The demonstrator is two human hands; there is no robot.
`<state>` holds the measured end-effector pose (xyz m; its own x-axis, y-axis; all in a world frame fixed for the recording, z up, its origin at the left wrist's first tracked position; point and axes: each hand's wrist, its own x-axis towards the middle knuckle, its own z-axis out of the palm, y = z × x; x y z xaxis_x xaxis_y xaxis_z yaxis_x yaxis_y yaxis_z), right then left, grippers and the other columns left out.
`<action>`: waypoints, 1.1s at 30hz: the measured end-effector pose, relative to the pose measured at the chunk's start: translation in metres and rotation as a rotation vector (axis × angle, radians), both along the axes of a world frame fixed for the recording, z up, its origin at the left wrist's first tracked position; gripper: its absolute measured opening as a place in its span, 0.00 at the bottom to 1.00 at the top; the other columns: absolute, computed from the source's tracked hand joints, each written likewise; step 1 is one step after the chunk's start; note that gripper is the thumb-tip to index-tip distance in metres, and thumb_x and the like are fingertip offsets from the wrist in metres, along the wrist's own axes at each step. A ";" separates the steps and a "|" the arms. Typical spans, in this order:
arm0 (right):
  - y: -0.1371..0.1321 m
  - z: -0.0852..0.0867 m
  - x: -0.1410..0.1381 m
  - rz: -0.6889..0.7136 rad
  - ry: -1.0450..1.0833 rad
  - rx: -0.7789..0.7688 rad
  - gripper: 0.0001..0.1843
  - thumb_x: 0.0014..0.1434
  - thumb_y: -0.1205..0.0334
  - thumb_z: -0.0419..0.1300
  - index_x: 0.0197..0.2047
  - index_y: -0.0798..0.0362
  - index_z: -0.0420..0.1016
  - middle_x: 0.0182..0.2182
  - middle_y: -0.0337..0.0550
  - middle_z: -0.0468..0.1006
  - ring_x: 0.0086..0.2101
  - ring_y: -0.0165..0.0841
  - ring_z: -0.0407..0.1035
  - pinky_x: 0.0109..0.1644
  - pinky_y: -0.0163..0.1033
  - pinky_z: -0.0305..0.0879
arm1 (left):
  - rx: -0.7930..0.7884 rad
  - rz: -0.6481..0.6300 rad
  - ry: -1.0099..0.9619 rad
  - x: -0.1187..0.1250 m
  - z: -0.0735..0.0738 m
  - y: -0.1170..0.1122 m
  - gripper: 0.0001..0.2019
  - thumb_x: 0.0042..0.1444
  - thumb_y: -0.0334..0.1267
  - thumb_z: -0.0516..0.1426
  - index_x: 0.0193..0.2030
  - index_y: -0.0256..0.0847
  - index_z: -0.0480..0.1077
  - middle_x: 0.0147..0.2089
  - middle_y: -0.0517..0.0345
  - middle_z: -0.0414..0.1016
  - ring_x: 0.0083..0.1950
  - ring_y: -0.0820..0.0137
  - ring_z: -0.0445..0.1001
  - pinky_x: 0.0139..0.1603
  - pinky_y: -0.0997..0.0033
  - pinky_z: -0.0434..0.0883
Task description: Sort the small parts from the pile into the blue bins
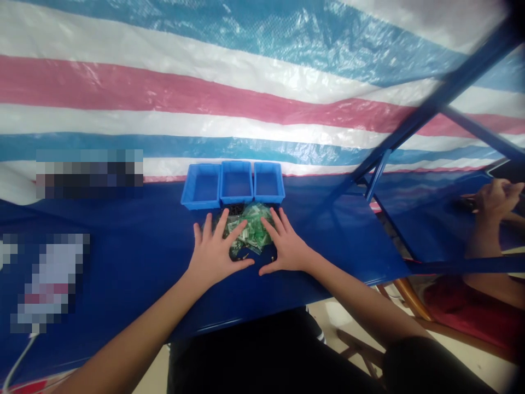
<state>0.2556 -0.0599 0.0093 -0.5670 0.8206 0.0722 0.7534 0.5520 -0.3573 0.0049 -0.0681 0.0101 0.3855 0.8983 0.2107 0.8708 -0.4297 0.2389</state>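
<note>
My left hand (214, 249) is open, fingers spread, at the left side of a pile of small parts on the blue table. Opposite it, my right hand (288, 246) is open too, with its fingers spread at the pile's right side. Between them lie a green plastic bag (259, 223) and clear packets of pale small pieces (243, 232). Dark small parts (235, 209) show behind the packets. A few tiny brass-coloured pieces (245, 256) lie near my left thumb. Neither hand holds anything that I can see. Whether the fingertips touch the pile, I cannot tell.
Three blue trays, a left one (200, 203), a middle one (237, 198) and a right one (269, 198), stand side by side behind the pile. A blue metal frame (394, 143) rises at the right. Beyond it, another person's hands (498, 198) are at a table. Striped sheeting hangs behind.
</note>
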 end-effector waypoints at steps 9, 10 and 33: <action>0.028 -0.009 -0.020 -0.006 0.104 0.061 0.64 0.46 0.27 0.61 0.74 0.51 0.37 0.71 0.60 0.38 0.70 0.58 0.35 0.69 0.66 0.45 | 0.006 -0.044 0.002 -0.011 -0.011 0.017 0.37 0.55 0.61 0.57 0.69 0.52 0.58 0.75 0.47 0.47 0.72 0.39 0.48 0.68 0.30 0.45; 0.028 -0.009 -0.021 0.000 0.117 0.070 0.64 0.46 0.27 0.61 0.74 0.50 0.37 0.71 0.60 0.38 0.70 0.57 0.36 0.69 0.65 0.46 | 0.019 -0.040 -0.006 -0.011 -0.011 0.016 0.37 0.55 0.60 0.57 0.69 0.51 0.59 0.74 0.46 0.47 0.72 0.40 0.48 0.68 0.31 0.45; 0.083 -0.006 0.002 -0.298 0.511 0.051 0.18 0.66 0.52 0.53 0.54 0.52 0.70 0.71 0.53 0.49 0.68 0.45 0.52 0.67 0.54 0.57 | 0.019 0.096 -0.096 -0.021 -0.016 0.038 0.58 0.42 0.67 0.63 0.74 0.49 0.41 0.76 0.49 0.14 0.69 0.22 0.15 0.61 0.17 0.42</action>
<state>0.2579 0.0236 0.0029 -0.1953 0.9273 0.3192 0.6182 0.3691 -0.6940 -0.0163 -0.0298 -0.0062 0.2754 0.9256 0.2595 0.8816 -0.3508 0.3157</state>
